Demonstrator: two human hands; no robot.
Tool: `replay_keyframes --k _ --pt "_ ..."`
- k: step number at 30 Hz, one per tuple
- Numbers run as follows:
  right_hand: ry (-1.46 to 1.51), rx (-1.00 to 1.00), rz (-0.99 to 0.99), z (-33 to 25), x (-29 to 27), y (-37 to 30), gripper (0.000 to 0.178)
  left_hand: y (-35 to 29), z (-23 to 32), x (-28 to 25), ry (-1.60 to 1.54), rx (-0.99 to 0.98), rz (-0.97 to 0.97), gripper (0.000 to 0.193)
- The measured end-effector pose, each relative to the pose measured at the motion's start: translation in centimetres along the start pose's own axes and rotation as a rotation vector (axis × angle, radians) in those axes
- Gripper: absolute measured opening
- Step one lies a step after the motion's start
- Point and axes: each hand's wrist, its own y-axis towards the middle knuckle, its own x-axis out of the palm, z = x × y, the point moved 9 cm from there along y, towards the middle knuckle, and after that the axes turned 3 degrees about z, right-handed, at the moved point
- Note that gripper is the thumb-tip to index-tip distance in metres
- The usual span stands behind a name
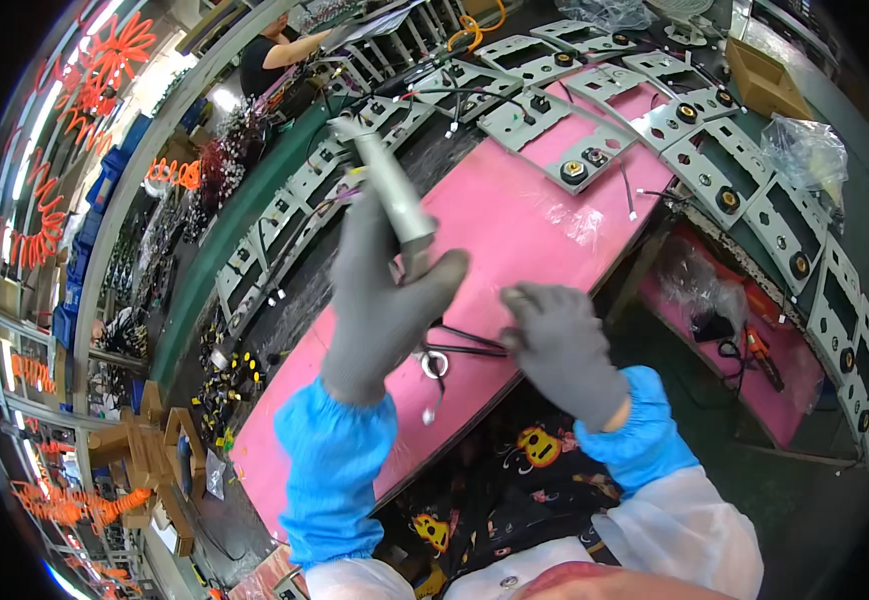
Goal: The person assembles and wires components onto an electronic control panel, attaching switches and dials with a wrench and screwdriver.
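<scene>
My left hand (369, 310), in a grey glove, is closed round a pale grey cylindrical tool (394, 190) that is somewhat blurred. The tool leans up and to the left, its darker narrow end near my thumb; its exact kind does not show. Thin black cables (469, 346) run across the pink work surface (514, 235) to the curled fingers of my gloved right hand (564, 345), which close on them. Below my left thumb lies a silvery ring (434, 366), with a cable end and a white connector (429, 415) beside it.
A grey metal panel (559, 145) with cut-outs and black round parts rests at the pink surface's far end. Similar panels (719, 170) line the benches left and right. Red-handled pliers (762, 358) lie on a lower shelf. A person (269, 60) stands far left.
</scene>
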Motion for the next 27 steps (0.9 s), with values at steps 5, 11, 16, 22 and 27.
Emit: replay_keyframes --k 5,11,16,22,27 --pt "-0.128 0.035 0.125 5.1 -5.1 -2.0 0.036 6.0 -3.4 9.5 0.437 0.001 -0.381 0.054" --pt "-0.308 -0.046 0.281 8.0 -11.9 1.8 0.033 9.5 -9.4 15.9 0.558 -0.102 -0.475 0.063" --pt "-0.358 -0.093 0.286 10.8 -13.5 10.3 0.025 10.6 -10.0 15.5 0.707 -0.071 -0.468 0.064" --pt "-0.609 0.149 -0.136 23.3 -8.2 25.6 0.026 5.6 -6.4 12.7 0.631 0.357 -0.216 0.071" --pt "-0.764 0.002 -0.312 26.8 -0.5 33.5 0.040 4.2 -11.7 9.3 0.782 0.042 -0.109 0.072"
